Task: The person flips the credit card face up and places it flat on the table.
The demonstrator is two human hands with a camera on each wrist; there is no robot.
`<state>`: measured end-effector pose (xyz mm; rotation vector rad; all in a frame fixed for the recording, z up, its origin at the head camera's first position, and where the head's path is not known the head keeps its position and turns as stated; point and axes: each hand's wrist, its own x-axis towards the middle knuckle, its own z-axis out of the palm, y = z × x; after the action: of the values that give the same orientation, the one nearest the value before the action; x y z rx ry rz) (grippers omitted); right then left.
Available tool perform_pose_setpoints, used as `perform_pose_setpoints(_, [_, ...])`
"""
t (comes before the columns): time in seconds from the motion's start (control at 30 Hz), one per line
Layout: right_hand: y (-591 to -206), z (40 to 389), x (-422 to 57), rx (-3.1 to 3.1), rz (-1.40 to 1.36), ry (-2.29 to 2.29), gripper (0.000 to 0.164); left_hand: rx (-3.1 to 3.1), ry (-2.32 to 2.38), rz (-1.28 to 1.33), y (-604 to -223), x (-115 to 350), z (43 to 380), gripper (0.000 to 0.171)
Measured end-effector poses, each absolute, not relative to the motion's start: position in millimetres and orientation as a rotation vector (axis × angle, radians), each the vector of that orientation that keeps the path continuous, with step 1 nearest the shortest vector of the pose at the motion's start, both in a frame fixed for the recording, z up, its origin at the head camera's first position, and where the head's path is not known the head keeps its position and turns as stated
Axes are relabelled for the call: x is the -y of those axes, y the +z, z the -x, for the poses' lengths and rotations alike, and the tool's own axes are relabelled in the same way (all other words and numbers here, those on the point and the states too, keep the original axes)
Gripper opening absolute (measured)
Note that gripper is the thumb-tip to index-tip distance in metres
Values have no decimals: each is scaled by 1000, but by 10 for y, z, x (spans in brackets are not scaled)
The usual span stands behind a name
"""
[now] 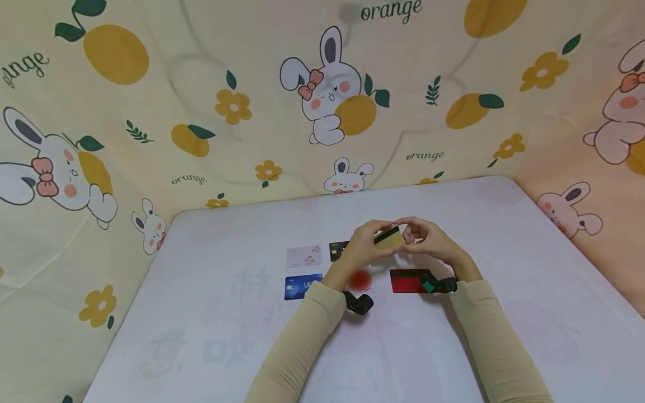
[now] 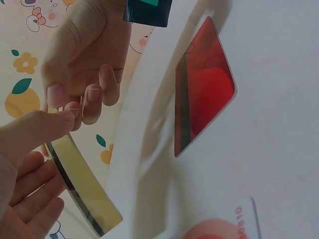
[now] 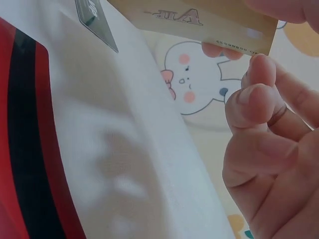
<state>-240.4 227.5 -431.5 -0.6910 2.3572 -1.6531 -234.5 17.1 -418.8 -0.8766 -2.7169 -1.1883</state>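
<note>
Above the table, my left hand (image 1: 364, 245) grips a gold card (image 1: 390, 239) with a dark stripe, its thumb lying along one edge. My right hand (image 1: 432, 242) holds the same card's right end between thumb and index finger, its other fingers curled. In the right wrist view, the card's other face (image 3: 199, 22) bears VIP lettering. Beneath my right wrist lies a red card (image 1: 407, 281) with a black stripe, partly covered by the wrist camera. A black card (image 1: 337, 250) is partly hidden behind my left hand.
Left of my hands, a pale pink card (image 1: 304, 256) lies above a blue VIP card (image 1: 298, 286), which my left sleeve partly covers. A white card with a red circle (image 1: 360, 281) lies between my forearms. A patterned cloth (image 1: 282, 112) hangs behind the white table (image 1: 211, 313).
</note>
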Motion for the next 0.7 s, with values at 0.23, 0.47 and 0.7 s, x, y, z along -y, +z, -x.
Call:
perform_pose_setpoints(0.23, [-4313,2398,-2286,-2348,694,-1676,58,2677,-1241,875,-4180,-166,2340,56])
perform_pose_setpoints(0.47, [-4347,2421,-2310,-2310,680,-1692,60,2635,-1252,874,-4185,-137,2340,57])
perform_pose_setpoints(0.7, [-4370,2456,-2324,-2263,642,-1702,60,2600,-1303,860,-4160,-98,2328,58])
